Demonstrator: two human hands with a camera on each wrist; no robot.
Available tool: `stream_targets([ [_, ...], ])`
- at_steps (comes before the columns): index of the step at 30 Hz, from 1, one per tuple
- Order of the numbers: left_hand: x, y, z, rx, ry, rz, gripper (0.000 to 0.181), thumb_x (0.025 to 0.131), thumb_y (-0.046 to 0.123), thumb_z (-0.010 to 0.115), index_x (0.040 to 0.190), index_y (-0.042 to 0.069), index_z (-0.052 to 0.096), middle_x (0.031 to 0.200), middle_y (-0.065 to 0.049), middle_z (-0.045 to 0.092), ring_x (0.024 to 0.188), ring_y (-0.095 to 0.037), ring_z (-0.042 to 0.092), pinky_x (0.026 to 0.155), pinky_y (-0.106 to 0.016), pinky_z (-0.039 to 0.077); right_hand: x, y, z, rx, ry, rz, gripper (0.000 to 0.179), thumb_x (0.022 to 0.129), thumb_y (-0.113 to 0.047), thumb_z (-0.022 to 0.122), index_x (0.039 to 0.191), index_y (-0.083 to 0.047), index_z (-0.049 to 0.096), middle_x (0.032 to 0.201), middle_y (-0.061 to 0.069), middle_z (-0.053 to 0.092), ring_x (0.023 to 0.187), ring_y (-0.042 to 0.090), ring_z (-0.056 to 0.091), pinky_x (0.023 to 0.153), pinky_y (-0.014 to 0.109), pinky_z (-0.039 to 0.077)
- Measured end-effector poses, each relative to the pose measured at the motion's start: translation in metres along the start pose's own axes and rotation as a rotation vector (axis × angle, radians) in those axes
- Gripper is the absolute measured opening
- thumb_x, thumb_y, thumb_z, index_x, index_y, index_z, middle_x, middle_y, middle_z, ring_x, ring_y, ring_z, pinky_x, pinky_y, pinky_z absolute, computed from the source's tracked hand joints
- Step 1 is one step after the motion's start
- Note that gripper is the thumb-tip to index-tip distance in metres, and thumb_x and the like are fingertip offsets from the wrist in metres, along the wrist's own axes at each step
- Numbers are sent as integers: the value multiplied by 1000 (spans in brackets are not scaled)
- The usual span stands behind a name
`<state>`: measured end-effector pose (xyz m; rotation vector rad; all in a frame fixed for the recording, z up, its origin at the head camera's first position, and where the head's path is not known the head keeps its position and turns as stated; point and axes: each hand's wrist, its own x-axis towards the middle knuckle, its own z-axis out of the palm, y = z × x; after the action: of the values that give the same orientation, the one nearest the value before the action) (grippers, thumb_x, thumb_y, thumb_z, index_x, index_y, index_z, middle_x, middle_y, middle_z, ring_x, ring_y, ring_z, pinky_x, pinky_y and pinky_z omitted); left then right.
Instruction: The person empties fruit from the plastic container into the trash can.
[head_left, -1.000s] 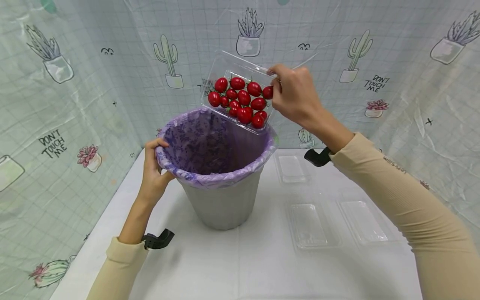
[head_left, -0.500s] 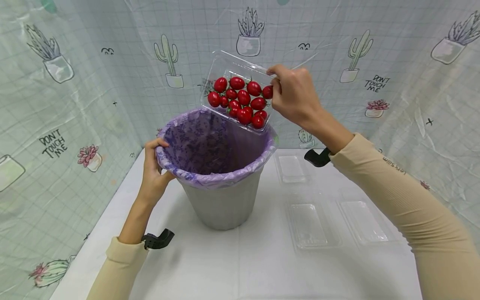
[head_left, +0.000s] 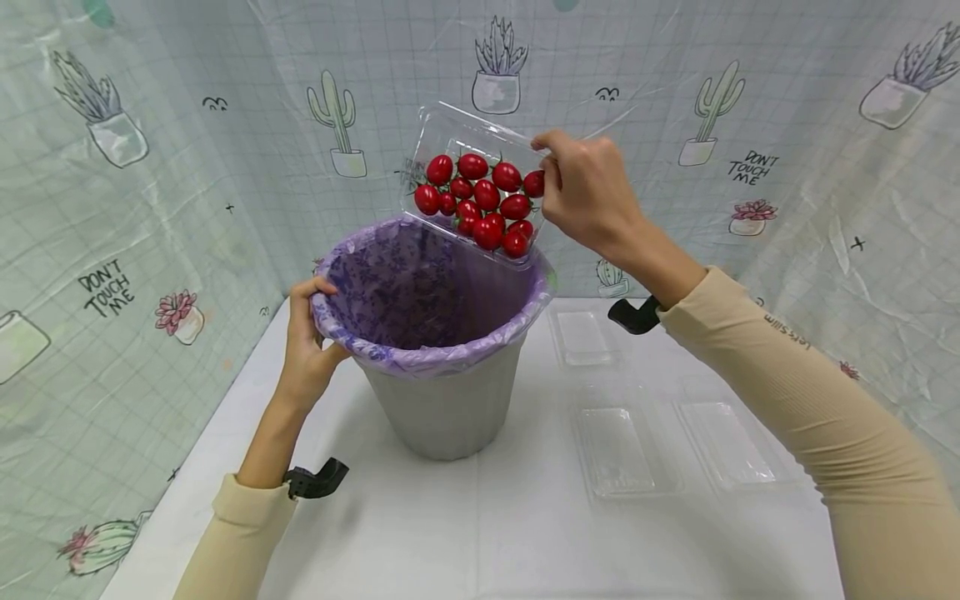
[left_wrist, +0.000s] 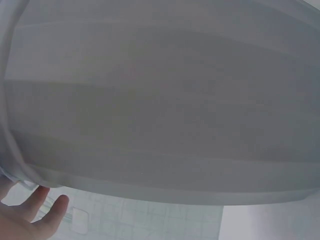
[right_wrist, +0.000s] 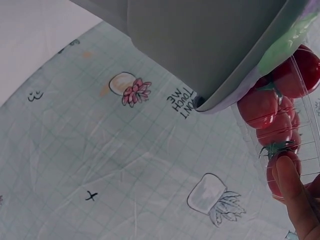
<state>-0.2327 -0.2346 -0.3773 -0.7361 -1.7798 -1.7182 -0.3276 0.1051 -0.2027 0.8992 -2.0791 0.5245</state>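
Note:
My right hand (head_left: 588, 187) grips the right end of a clear plastic container (head_left: 468, 125), thumb on the near side. Red cherry tomatoes (head_left: 486, 195) with green stems lie in it. The container is tilted, its left end higher, over the back right of the rim of a grey trash bin (head_left: 450, 417). A purple patterned bag (head_left: 420, 360) lines the bin and folds over its rim. At the left, my left hand (head_left: 307, 350) holds that rim, fingers over the lip and thumb in front. The right wrist view shows the tomatoes (right_wrist: 275, 127) close up through the plastic.
Clear plastic trays lie on the white table (head_left: 465, 533) right of the bin: one at the back (head_left: 585, 337), one nearer (head_left: 618, 450) and one farther right (head_left: 727, 442). A cactus-printed sheet (head_left: 420, 50) hangs at the back and both sides.
The container in my right hand has shifted very slightly left. My left hand and the bin have stayed where they were.

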Motion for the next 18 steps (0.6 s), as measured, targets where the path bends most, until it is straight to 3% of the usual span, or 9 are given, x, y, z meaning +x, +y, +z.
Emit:
stream_targets([
  [3,0,0,-1,0,0,0,91,78,57,86,131,1,38,138,-10,39,121,-27,45,102,-26,39,0,0,0,-3,2,-3,34,93,7,43,114,10,70,89,22,77,58,31,64,52,28,31],
  [18,-1,2,0,-3,-3,3,86,79,55,85,131,5,40,135,-11,41,118,-26,47,99,-26,40,-1,-1,2,-2,18,-26,34,92,8,44,114,10,69,80,21,74,52,25,42,53,32,28],
])
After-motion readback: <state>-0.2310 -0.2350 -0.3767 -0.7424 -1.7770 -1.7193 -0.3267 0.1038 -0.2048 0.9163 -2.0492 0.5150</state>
